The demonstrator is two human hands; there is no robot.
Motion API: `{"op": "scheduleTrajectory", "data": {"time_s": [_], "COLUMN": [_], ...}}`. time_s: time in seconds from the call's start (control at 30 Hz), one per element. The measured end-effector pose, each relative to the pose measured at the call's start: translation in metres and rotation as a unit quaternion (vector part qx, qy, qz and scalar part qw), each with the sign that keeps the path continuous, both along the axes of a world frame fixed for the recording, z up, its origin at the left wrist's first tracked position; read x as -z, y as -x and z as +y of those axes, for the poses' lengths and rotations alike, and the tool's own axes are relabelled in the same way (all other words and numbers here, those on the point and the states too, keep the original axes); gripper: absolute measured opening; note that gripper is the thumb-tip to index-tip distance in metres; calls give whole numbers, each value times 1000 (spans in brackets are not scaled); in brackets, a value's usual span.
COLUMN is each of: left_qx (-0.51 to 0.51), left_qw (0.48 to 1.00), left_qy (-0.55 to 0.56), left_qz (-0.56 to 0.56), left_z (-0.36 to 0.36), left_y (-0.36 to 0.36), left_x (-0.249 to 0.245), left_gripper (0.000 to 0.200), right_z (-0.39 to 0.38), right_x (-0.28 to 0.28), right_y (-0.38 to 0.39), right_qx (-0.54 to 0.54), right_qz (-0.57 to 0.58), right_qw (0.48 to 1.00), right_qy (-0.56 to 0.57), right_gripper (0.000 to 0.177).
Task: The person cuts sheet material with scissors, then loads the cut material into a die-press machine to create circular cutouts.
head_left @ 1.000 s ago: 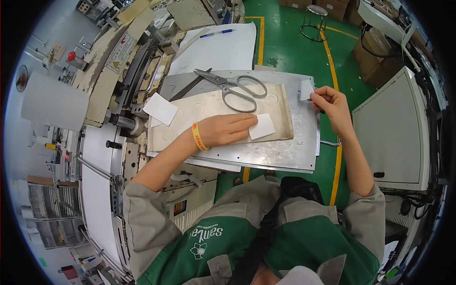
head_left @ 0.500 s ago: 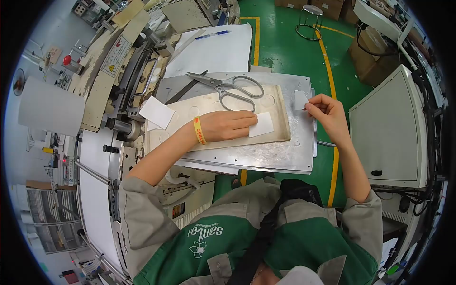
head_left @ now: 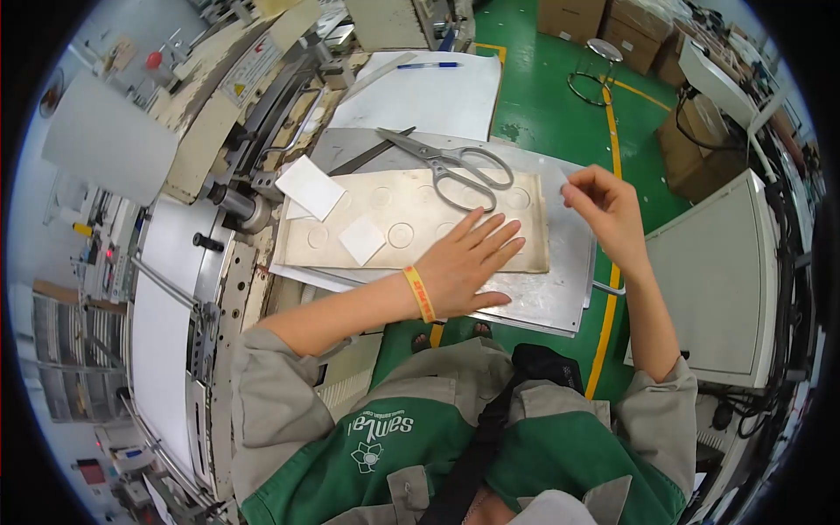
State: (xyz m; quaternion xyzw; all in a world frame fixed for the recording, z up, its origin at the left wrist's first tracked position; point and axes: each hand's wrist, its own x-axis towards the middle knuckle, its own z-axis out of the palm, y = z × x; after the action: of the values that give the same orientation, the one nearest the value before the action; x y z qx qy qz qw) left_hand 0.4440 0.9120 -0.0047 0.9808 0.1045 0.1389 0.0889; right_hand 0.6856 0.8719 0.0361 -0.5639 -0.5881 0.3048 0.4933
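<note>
We note our left hand (head_left: 464, 271) palm down, fingers spread and pointing ahead and rightward, thumb set apart, left forearm (head_left: 346, 315) slanting inward. Our right hand (head_left: 608, 208) pinches thumb against forefinger, right forearm (head_left: 654, 319) reaching forward from the elbow.

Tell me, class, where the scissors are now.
At upper centre in the head view, the scissors lie across the far edge of the beige board, between the left hand and blue pen.

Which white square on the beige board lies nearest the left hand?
The small white square, lying alone between the left hand and the overlapping white pieces, which are farther away.
</note>
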Motion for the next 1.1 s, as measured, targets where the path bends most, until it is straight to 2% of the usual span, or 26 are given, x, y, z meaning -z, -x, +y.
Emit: {"op": "scheduleTrajectory", "data": {"time_s": [0.13,0.2,0.3,0.4,0.47,0.5,0.6,0.63,0.67,0.7,0.73,0.77,0.8,0.87,0.93,0.97,1.07,1.1], "left_qx": [-64,-89,-101,-115,-139,-147,-142,-152,-217,-262,-333,-410,-443,-447,-434,-428,-404,-407], "left_qw": [997,994,992,989,980,978,972,960,930,920,891,866,861,873,863,861,820,814], "left_qy": [-17,-20,10,3,11,5,30,48,75,-25,-12,45,37,104,203,228,355,342], "left_qz": [-40,-54,-78,-98,-140,-150,-182,-229,-287,-290,-308,-282,-247,-167,-160,-154,-197,-234], "left_z": [-14,-20,-25,-27,-31,-33,-32,-27,-27,-17,-10,-6,1,11,19,23,27,26], "left_y": [1,7,8,7,6,8,32,50,68,88,106,119,128,137,137,137,134,133], "left_x": [10,16,18,24,26,28,25,19,9,9,-1,-7,-8,-2,-5,-10,-18,-13], "left_gripper": [73,75,75,73,59,52,28,19,17,18,21,25,30,36,39,39,39,35], "right_z": [40,60,97,133,159,168,177,173,158,147,138,127,118,102,91,90,90,90], "right_x": [-10,-13,-10,-3,10,15,27,24,12,3,-3,-10,-12,-10,-1,-2,-14,-16], "right_y": [14,27,50,90,113,122,139,135,133,125,115,106,98,86,81,83,89,90], "right_qx": [-62,-84,-110,-94,-79,-98,-161,-183,-174,-182,-189,-191,-192,-202,-201,-191,-161,-170], "right_qz": [55,26,-53,-220,-371,-421,-433,-398,-374,-361,-349,-355,-359,-404,-403,-400,-385,-372], "right_qw": [997,996,992,965,900,878,866,874,888,898,906,910,912,892,892,896,904,908], "right_qy": [4,11,13,-111,-216,-205,-188,-209,-205,-176,-146,-97,-48,5,-50,-20,90,91], "right_gripper": [15,16,13,13,13,18,23,28,27,25,24,24,24,34,39,41,41,41]}}
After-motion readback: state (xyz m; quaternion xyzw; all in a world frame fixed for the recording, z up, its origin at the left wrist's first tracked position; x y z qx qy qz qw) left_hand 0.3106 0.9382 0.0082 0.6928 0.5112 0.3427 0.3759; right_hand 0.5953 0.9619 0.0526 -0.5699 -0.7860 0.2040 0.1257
